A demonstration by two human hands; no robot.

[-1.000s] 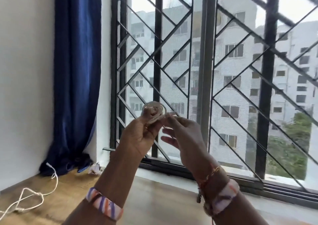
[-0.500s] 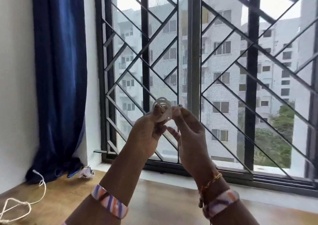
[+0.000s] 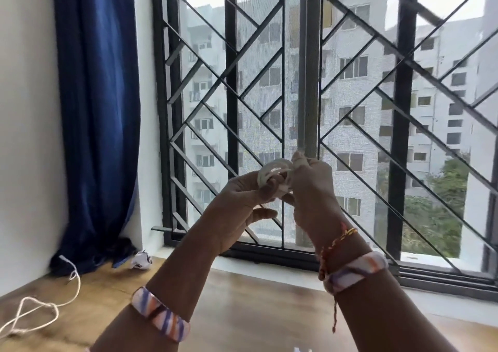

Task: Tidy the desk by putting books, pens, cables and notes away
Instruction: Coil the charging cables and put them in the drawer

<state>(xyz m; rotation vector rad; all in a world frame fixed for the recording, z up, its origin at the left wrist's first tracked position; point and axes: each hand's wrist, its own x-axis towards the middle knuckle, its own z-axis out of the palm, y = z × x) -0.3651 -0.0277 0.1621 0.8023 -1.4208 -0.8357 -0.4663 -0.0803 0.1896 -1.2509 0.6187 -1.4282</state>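
Head view: I am holding both hands raised in front of the black window grille [image 3: 269, 87], clear of the brown wooden bench [image 3: 242, 297] below. My left hand [image 3: 242, 206] is gripping a small coil of translucent white cable [image 3: 275, 172], and my right hand [image 3: 312, 187] is pinching its upper end. Since half a second ago the coil is sitting further right and tilted. A loose white cord [image 3: 40, 306] is lying at the bench's left edge, crumpled paper [image 3: 140, 260] beside the blue curtain [image 3: 97, 109].

Both arms raised, left hand [image 3: 242, 198] and right hand [image 3: 314, 187] pinching together
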